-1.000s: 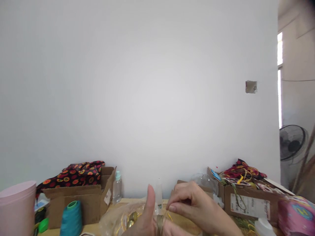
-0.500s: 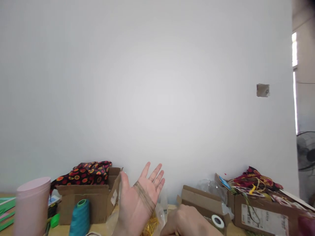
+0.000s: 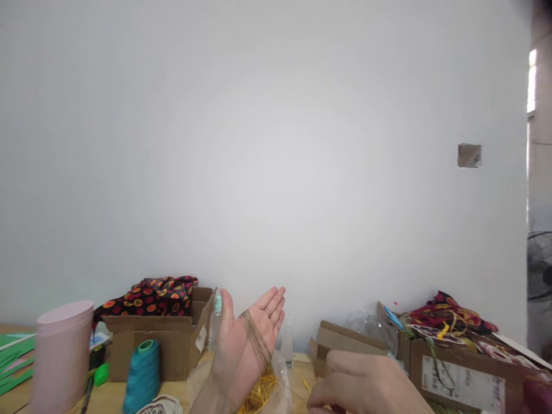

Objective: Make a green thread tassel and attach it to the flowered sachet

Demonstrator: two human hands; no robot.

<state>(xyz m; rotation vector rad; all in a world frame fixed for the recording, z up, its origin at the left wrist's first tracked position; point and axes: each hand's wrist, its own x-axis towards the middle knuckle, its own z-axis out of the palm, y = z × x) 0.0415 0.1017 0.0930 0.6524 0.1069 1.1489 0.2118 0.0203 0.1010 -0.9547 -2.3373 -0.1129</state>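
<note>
Palm up and fingers stretched out, my left hand (image 3: 244,351) is open in the lower middle. Several turns of thin olive-brown cord (image 3: 257,340) loop across its palm. Beneath it lies a clear plastic bag with yellow string (image 3: 261,392), partly hidden by the wrist. My right hand (image 3: 360,380) is at the bottom edge, right of the left hand and apart from it. Its fingers are curled together, and what they grip, if anything, is hidden. Behind the right hand stands an open cardboard box (image 3: 345,339).
On the left are a pink cup (image 3: 64,359), a teal thread cone (image 3: 142,376), green strips (image 3: 15,359) and a cardboard box (image 3: 149,348) with patterned cloth. A spray bottle (image 3: 214,322) is behind my left hand. At right, a labelled box (image 3: 463,374) holds fabrics and cords. A white wall rises behind.
My right hand has moved right and up, away from the left one. The left hand has tilted slightly, its fingers closer together. The view has shifted a little.
</note>
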